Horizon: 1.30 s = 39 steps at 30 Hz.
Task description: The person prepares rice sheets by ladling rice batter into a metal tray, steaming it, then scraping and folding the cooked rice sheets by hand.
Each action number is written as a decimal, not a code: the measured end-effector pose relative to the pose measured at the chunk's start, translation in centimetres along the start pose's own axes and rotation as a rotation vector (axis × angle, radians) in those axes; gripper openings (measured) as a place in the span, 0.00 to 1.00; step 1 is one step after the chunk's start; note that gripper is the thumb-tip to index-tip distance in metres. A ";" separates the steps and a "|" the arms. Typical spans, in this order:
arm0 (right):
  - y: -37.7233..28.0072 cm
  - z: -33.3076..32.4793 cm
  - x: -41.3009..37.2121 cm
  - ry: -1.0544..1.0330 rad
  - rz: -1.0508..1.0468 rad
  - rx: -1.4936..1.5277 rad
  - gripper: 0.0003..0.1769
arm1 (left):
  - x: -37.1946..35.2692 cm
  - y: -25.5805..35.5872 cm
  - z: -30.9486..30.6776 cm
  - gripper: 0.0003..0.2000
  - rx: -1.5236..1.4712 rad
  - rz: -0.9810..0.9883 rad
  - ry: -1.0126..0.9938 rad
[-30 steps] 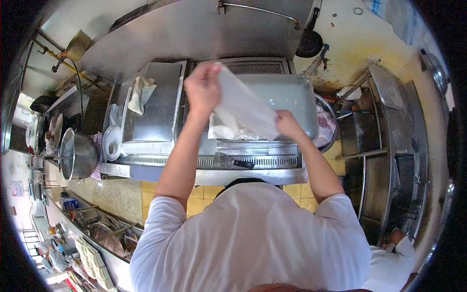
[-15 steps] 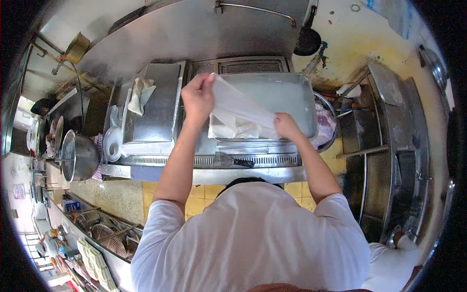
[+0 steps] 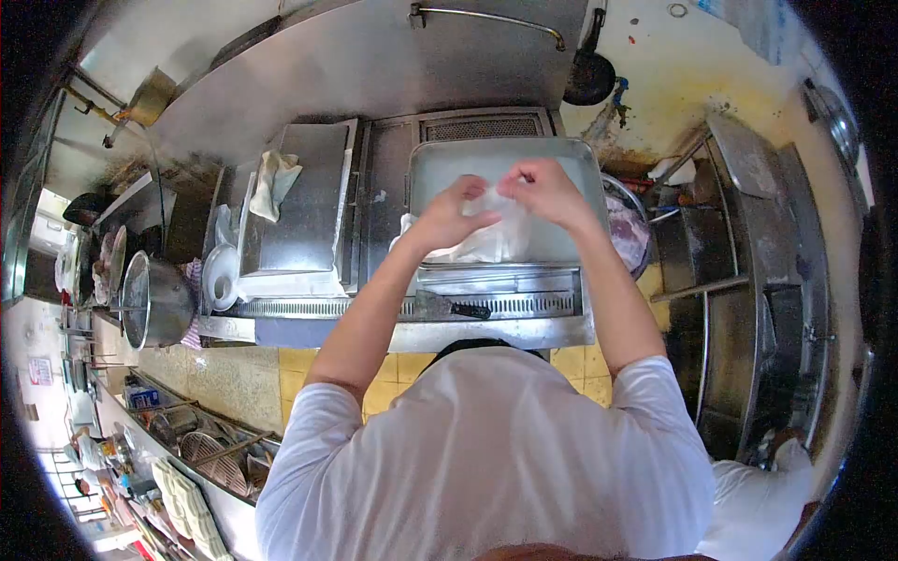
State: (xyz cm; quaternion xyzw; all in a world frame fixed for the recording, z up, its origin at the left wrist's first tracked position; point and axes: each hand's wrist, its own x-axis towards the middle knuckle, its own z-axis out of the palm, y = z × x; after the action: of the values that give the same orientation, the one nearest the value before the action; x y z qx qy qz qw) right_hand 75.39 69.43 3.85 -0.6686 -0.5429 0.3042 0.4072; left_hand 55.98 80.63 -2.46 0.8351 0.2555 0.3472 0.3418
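Bright, even light; strong fisheye bending, black vignetted corners, glare on steel.

cloth [image 3: 271, 182] on steel lid [image 3: 301, 201] | pot [image 3: 154, 301] left | scraper [image 3: 451, 307] on grate [image 3: 533, 306] | pan [image 3: 589, 79] hanging

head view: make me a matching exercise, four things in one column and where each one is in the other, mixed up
1 white sheet
2 crumpled cloth
3 scraper
4 black pan

a hanging on the wall
b held by left hand and right hand
c on the steel lid
d on the slotted front ledge

Pairs: 1-b, 2-c, 3-d, 4-a
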 end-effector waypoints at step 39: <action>-2.2 2.9 1.9 0.140 -0.220 0.505 0.16 | 6.0 9.6 -3.5 0.04 0.199 0.394 0.168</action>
State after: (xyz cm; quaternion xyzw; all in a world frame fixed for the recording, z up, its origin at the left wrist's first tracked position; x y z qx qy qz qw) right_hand 72.31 72.06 4.48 -0.5026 -0.4895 0.3368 0.6280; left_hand 58.88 79.91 8.97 0.8664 0.1483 0.4487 0.1611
